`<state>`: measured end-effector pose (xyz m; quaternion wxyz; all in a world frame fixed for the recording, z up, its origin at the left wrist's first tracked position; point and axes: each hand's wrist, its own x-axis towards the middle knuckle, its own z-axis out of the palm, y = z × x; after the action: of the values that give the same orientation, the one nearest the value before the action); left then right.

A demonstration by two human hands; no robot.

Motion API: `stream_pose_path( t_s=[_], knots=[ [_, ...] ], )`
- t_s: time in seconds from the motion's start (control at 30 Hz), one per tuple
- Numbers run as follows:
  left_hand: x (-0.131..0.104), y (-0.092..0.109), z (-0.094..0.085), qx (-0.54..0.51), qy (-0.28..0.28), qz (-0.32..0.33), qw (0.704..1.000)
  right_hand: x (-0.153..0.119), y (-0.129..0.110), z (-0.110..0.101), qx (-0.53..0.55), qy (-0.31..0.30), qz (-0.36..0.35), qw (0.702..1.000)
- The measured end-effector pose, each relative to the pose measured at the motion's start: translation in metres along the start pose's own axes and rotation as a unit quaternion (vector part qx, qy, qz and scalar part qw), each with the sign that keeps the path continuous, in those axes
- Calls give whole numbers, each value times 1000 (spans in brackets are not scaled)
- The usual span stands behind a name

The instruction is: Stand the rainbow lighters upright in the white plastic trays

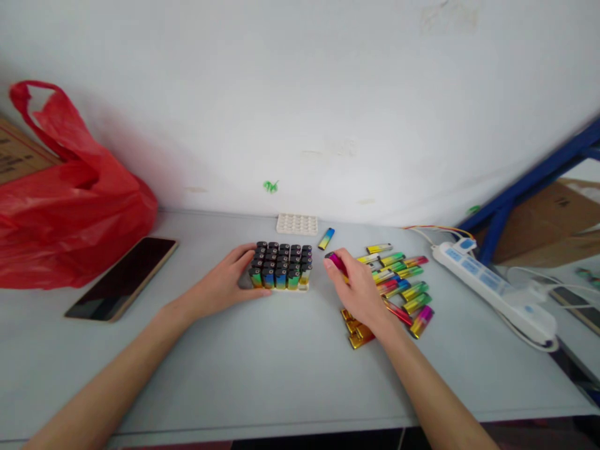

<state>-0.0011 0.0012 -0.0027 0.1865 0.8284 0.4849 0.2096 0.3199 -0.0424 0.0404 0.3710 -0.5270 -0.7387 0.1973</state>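
Several lighters with black tops [280,265] stand upright in rows in a white holder [304,287]. My left hand [229,275] is against the left side of these rows, its fingers and thumb around the near and far corners. Between the fingers and thumb of my right hand [354,284] is a purple and yellow lighter [335,260], just right of the rows. Loose shiny lighters [416,290] in many colours lie to the right of my right hand, and gold ones [360,336] lie partly beneath its wrist. A blue and yellow lighter [327,239] lies alone behind.
An empty white grid tray [297,224] lies near the wall. On the left are a phone [122,278] and a red plastic bag [79,206]. A white power strip [494,294] with cables lies at the right, beside a blue metal frame [499,228].
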Motion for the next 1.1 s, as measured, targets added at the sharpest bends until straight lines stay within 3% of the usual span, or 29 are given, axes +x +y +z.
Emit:
stream_pose_path(
  t_s=[0.17, 0.47, 0.67, 0.93, 1.03, 1.1],
  knots=[
    [0, -1, 0, -7, 15, 16, 1000, 0, 0, -9, -31, -41, -104, 993],
    [0, 4, -1, -17, 16, 8, 1000, -3, 0, 0, 6, -105, -84, 991],
    [-1, 4, -1, -31, 19, 18, 999, 0, 3, -1, -94, -170, -111, 975],
    [0, 6, 0, -49, 31, 18, 998, 4, 10, 14, -216, -177, -185, 942],
    [-1, 6, 0, -53, 35, 20, 998, 3, 10, 12, -157, -162, -184, 957],
    [-2, 6, 0, -54, 35, 24, 998, 8, 11, 5, -123, -120, -165, 971]
  ],
)
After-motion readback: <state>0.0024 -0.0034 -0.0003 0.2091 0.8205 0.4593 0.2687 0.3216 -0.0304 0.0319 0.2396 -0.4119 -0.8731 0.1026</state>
